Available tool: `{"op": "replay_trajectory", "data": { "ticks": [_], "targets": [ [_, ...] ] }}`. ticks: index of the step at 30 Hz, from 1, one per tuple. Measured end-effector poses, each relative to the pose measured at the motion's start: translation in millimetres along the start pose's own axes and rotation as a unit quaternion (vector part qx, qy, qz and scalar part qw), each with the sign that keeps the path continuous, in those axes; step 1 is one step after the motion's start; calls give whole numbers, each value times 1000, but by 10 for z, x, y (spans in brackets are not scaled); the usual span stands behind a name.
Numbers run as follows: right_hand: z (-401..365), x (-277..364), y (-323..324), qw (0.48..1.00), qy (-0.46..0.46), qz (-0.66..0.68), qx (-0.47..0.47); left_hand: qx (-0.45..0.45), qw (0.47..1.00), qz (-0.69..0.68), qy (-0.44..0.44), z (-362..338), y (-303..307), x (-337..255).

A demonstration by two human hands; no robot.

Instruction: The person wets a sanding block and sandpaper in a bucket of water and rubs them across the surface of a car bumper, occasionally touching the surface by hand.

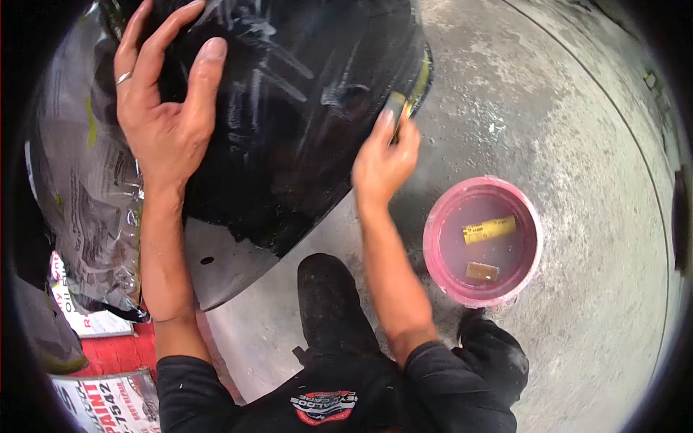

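On the grey concrete floor (577,108), a glossy black panel (303,130) lies wet and white-streaked. The left hand (162,108) rests spread wide on it. The right hand (382,162) grips a sanding pad (395,108) at its right edge, near a pink bucket (433,216).

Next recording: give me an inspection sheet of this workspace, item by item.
Surface: grey concrete floor, patchy and stained.
Job's things: glossy black panel with wet streaks; sanding pad against its edge.
Clutter: pink bucket of water, with a yellow strip and a brown piece in it.
Hands: left hand splayed flat on the black panel; right hand grips the sanding pad.
Cables: nothing seen.
Surroundings: newspaper beside the black panel; printed signs at lower left.
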State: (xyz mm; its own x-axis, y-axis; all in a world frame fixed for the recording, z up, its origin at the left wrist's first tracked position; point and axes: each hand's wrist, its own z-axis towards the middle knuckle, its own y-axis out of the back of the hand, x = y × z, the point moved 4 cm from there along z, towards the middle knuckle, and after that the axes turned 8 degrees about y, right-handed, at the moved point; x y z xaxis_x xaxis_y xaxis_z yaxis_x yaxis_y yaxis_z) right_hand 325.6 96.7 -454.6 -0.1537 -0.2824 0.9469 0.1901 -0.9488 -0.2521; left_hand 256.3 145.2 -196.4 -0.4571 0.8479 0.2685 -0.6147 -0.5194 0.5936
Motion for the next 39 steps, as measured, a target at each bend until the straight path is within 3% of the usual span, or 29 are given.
{"op": "replay_trajectory", "data": {
  "ticks": [2,4,7,9,11,13,16,19,20,21,23,24,25,26,29,32,34,36,37,39],
  "targets": [
    [208,-64,-28,998,-62,-3,31,3,1000,-9,6,0,5,-50],
    [-466,25,63,999,28,5,39,-11,1000,-4,14,37,4,-53],
    [-902,48,73,997,72,25,16,5,1000,-5,20,30,-4,-52],
    [-176,-59,4,998,55,27,0,16,1000,0,18,45,4,-58],
    [658,-144,-60,995,-77,19,52,27,999,0,29,-2,15,-82],
    [827,-287,-109,992,-105,19,65,34,999,3,37,22,1,-73],
    [-155,-47,54,997,65,31,10,21,999,-4,44,26,-1,-75],
    [-219,-127,-6,996,88,1,-21,29,998,-7,51,1,14,-47],
    [193,-225,-49,997,71,14,-18,30,998,-2,50,8,21,-62],
    [664,-244,-58,997,-48,49,31,29,999,1,46,23,9,-76],
    [1464,-450,-229,986,-70,77,129,24,999,4,44,25,-3,-109],
    [1497,-535,-229,985,-65,79,142,15,999,9,40,47,2,-121],
    [1492,-625,-271,983,-60,80,155,24,999,6,39,55,8,-133],
    [1257,-553,-190,992,2,66,104,35,999,11,40,40,24,-114],
    [51,-206,12,992,129,-8,8,42,998,11,36,42,21,-67],
    [316,-290,-81,992,120,7,-24,38,998,17,44,42,40,-59],
    [1113,-290,-207,996,26,83,31,17,999,13,49,66,25,-69],
    [1421,-309,-270,996,50,59,53,-7,998,4,55,49,45,-14],
    [1450,-294,-287,995,72,30,67,-7,998,8,59,41,41,12],
    [563,-150,-148,992,120,27,20,-13,998,2,55,42,46,39]
  ]
}}
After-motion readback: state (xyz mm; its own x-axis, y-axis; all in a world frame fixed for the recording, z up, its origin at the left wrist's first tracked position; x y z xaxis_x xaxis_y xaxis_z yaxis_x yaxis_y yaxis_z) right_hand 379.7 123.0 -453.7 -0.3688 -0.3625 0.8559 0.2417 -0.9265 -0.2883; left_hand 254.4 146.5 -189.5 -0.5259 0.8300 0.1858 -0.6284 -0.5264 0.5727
